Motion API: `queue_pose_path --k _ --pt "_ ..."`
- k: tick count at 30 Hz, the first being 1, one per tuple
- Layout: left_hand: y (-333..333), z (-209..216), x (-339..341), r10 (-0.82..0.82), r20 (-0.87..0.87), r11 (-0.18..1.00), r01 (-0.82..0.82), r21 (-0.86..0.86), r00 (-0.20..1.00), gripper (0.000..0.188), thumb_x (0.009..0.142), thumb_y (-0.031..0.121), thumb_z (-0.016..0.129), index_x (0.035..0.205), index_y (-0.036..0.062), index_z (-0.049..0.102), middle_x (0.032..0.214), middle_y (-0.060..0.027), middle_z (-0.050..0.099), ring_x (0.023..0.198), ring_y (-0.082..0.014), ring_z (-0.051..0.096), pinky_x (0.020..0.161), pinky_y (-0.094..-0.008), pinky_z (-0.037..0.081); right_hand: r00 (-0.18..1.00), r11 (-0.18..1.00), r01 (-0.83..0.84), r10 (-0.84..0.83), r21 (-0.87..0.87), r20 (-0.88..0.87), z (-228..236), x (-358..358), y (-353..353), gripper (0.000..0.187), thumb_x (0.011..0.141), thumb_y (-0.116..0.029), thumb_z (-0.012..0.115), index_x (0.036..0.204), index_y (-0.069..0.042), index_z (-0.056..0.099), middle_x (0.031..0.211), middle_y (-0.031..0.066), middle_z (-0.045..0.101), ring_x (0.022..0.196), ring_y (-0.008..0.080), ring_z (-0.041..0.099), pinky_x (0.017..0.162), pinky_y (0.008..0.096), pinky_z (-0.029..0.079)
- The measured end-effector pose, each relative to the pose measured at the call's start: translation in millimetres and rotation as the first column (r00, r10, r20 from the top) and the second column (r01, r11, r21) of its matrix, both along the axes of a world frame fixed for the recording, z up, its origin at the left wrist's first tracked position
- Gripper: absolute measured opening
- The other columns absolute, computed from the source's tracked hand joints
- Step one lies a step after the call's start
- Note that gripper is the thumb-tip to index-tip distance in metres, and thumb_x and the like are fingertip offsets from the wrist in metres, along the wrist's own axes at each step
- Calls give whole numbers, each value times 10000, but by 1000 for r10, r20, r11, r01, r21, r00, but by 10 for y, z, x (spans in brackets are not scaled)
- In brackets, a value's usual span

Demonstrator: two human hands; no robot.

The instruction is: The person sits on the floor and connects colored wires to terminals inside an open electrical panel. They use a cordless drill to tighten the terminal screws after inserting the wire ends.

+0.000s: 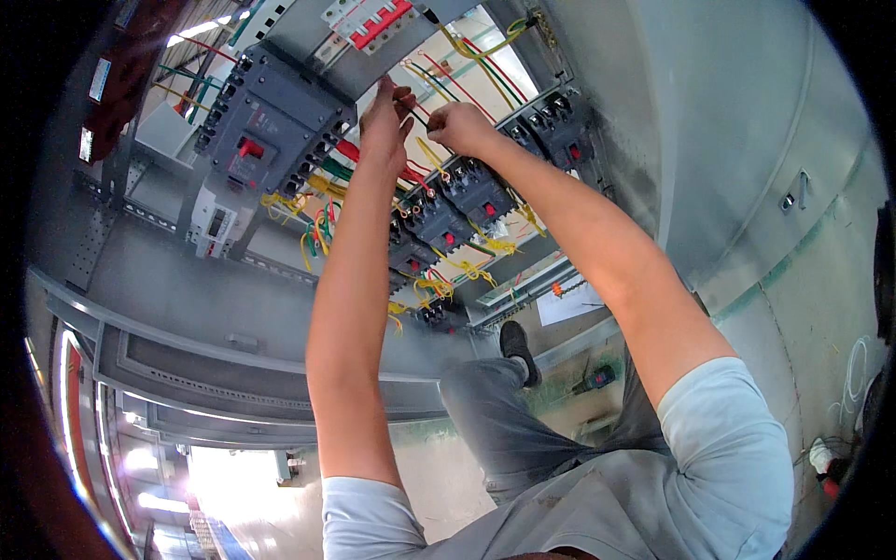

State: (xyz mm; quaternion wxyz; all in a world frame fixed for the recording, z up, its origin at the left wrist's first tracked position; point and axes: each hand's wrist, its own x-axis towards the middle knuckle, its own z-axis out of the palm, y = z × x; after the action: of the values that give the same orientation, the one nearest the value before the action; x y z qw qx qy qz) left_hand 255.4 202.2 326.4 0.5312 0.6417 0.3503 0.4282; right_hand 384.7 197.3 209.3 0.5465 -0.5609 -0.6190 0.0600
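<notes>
A person's right hand point(459, 129) closes its fingertips together on what appears to be a thin dark green wire point(419, 118), which runs slantwise between the two hands inside an open grey electrical cabinet. The left hand point(383, 121), raised just to the left, has its fingers partly curled; whether they clamp the wire's far end or only steady it cannot be told at this size. The step in hand looks to be guiding or shaping that single wire, and the next move seems to call for a firm pinch at one end and a clear path past the neighbouring leads. To the left of the hands sits a large breaker point(280, 117) with a red lever point(249, 148); nearer and to the right of the left forearm, a slanting row of smaller breakers point(476, 194) carries tufts of yellow wires point(476, 272). On the far side, red-handled switches point(381, 22) sit on a rail, and loose red wires point(476, 50) cross the opening to their right. A small meter point(217, 224) is mounted nearer, at left. Down on the near floor, a dark shoe point(519, 353) rests to the left of a handheld tool point(595, 378).
</notes>
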Motion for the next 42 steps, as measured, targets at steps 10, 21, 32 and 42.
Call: queue_pose_path --k 10,21,32,42 --pt "-557 -63 -533 -208 -462 875 375 305 862 462 1022 414 631 1265 30 709 1268 -109 692 1266 -279 598 1121 -373 390 998 998 -58 58 5 20 70 6 -105 281 837 -372 759 977 -130 794 942 152 749 895 352 721 835 454 564" --pt "-466 -198 -403 195 -765 385 669 636 614 488 733 431 891 1054 98 738 1353 -146 598 1277 -375 546 1050 -453 477 952 951 -263 229 -164 -204 75 192 4 337 725 -151 783 1045 -45 797 869 102 759 712 189 681 666 345 549" --pt "-401 -224 -201 321 -754 381 651 657 573 517 650 453 925 986 86 782 1272 -133 624 1195 -337 585 979 -443 522 954 952 -263 233 -156 -187 -30 264 168 382 706 -289 842 1042 -111 808 906 161 771 778 266 749 745 401 585" --pt "125 -4 -240 108 -658 773 353 527 746 839 819 357 855 1469 -17 480 1416 -226 578 1305 -394 559 1084 -405 449 829 980 -199 159 -18 -536 133 139 -122 394 866 -13 666 1259 5 696 1043 137 756 752 177 734 666 329 608"
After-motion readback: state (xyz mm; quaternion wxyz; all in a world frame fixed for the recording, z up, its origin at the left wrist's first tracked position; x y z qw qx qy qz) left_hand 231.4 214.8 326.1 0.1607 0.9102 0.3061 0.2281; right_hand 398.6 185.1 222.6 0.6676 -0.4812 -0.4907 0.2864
